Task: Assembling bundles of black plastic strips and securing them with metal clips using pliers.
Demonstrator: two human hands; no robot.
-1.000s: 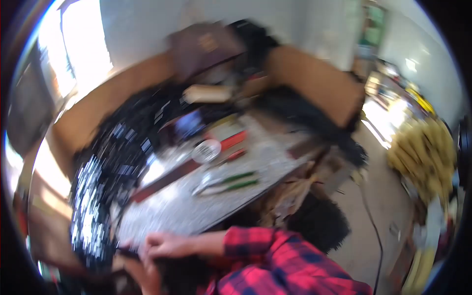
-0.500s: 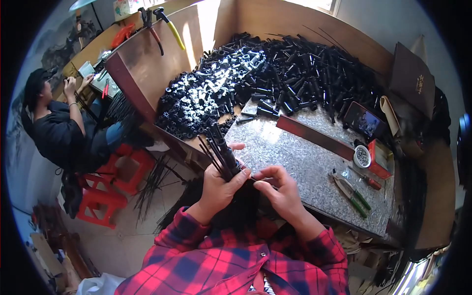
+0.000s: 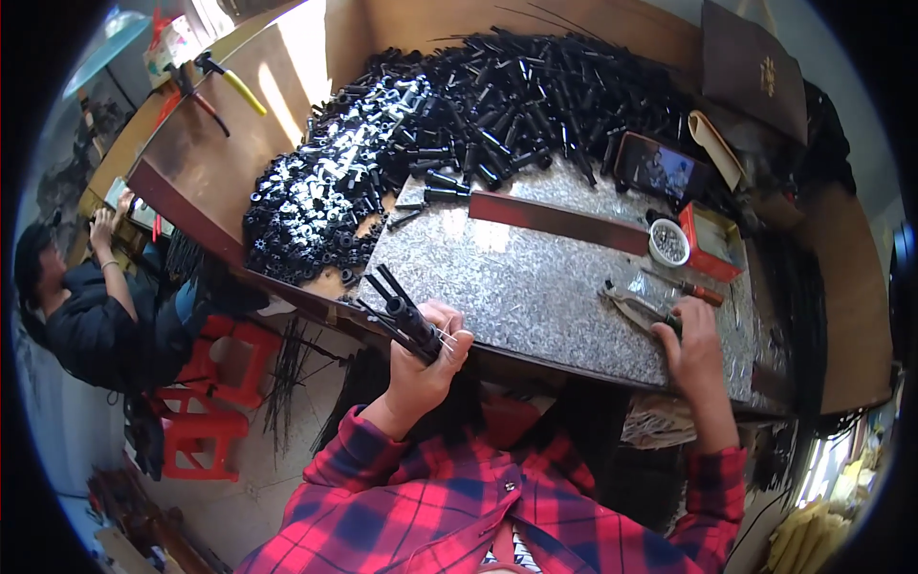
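My left hand (image 3: 423, 381) is closed around a black tube with thin black rods (image 3: 405, 320) about it, held upright and tilted to the left just off the table's front edge. Thin pale wires (image 3: 448, 337) stick out beside its fingers. On the right of the table, my right hand (image 3: 698, 352) is wrapped over the green handles of a pair of pliers (image 3: 627, 304), whose jaws point left on the stone top. Its palm hides most of the handles.
A big heap of black plastic tubes and fittings (image 3: 497, 105) fills the back of the speckled stone table (image 3: 535, 287). A dark red bar (image 3: 555, 225), a white bowl of small metal pieces (image 3: 668, 244), a red box (image 3: 710, 251), a screwdriver (image 3: 703, 292) and a phone (image 3: 660, 169) lie right. Left, a co-worker (image 3: 96, 306) sits near red stools (image 3: 201, 435).
My right hand has left the bundle and moved right onto the pliers. My left hand still holds the tube and rods, slightly lower. The view has shifted right.
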